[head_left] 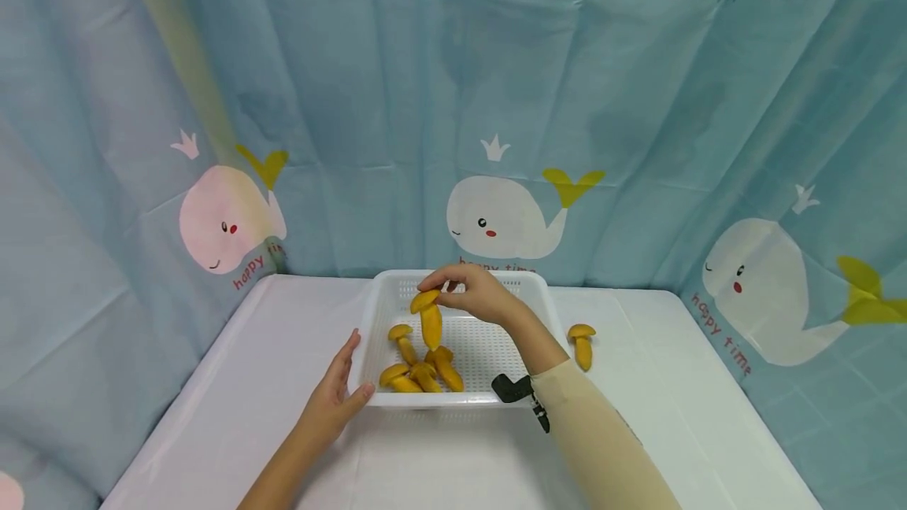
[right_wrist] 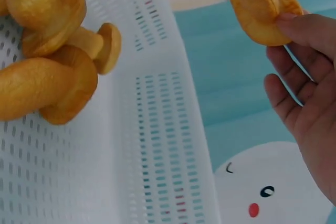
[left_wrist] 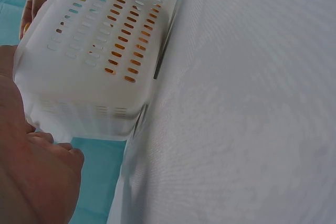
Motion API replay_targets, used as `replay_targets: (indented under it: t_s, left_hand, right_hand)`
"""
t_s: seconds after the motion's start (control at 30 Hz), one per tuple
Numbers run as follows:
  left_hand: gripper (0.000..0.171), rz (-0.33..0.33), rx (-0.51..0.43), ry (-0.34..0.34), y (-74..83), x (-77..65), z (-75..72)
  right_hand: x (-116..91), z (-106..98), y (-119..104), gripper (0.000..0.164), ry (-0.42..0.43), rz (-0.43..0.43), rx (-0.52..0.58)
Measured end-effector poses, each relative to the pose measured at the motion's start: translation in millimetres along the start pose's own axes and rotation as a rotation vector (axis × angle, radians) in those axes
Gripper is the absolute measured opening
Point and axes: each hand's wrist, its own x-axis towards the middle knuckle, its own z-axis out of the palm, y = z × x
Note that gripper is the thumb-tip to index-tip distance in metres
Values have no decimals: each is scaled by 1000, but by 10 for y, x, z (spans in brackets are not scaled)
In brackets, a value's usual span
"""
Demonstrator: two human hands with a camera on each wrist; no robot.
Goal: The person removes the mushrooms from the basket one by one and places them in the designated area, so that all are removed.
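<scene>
My right hand (head_left: 480, 295) pinches a yellow mushroom (head_left: 431, 325) by its cap, stem hanging down, over the left half of a white perforated basket (head_left: 453, 399). In the right wrist view, thumb and fingertips grip the cap edge of that mushroom (right_wrist: 262, 9). Several more yellow mushrooms (head_left: 446, 368) lie in the basket's front left part. At the basket's left front corner is my left hand (head_left: 333, 393), thumb at the rim and fingers stretched along the side wall. The left wrist view shows this hand (left_wrist: 44, 166) against the basket's end, its fingertips partly hidden.
One more yellow mushroom (head_left: 583, 346) lies on the white table (head_left: 680, 384), right of the basket. Behind the table hangs a blue curtain (head_left: 397, 140) with whale prints. A small black device (head_left: 513, 389) is fixed at the right sleeve's cuff, over the basket's front rim.
</scene>
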Motion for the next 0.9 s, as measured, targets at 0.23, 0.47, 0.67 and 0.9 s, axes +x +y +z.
replay_targets:
  t_s: [0.23,0.47,0.67,0.9]
  left_hand:
    - [85,1,11,1,-23,6,-4]
    - [85,-6,13,7,-22,10,9]
    - [85,-11,24,13,-15,-1,8]
    - [85,11,32,12,-27,11,4]
  right_hand:
    - [-200,-104,-169,26,86,41,36]
    - [-459,-162,-256,23,188,19,50]
    - [-724,-195,-207,24,266,-23,45]
    - [-1060,-272,-132,25,342,-33,67]
